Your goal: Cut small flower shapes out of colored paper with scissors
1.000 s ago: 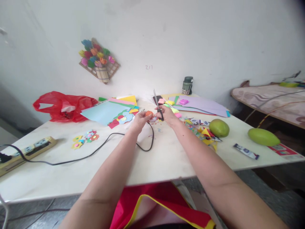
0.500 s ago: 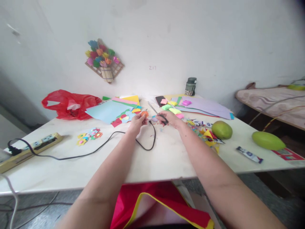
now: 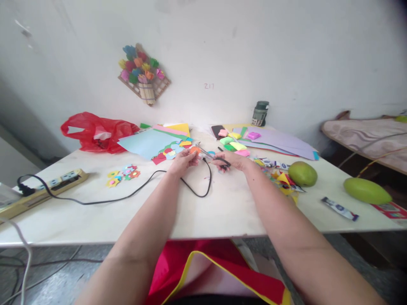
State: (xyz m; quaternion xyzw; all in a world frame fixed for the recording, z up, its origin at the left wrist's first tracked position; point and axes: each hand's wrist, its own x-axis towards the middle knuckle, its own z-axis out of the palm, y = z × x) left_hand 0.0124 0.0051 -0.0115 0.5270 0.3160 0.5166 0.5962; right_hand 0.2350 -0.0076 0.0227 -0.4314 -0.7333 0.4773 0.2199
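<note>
Between the fingertips of my left hand (image 3: 185,162) is a small orange piece of paper (image 3: 195,150). My right hand (image 3: 233,160) is closed round the black handles of a pair of scissors (image 3: 208,153), whose blades point left at the orange paper. Under and between the hands a black cable (image 3: 210,182) curves over the table. Left of my left hand lie coloured paper cut-outs (image 3: 165,152), and nearer me is a group of small paper flowers (image 3: 124,176).
A power strip (image 3: 47,190) lies at the left, near a red plastic bag (image 3: 101,133). Coloured sheets (image 3: 282,142), clay packets (image 3: 237,146), and a dark bottle (image 3: 260,113) stand or lie back right. Two green fruits (image 3: 302,173), paper scraps (image 3: 286,182) and a tube (image 3: 339,208) are right.
The scissors have turned from pointing up and left, away from the orange paper, to lying with their blades at its edge. The whole view has shifted slightly.
</note>
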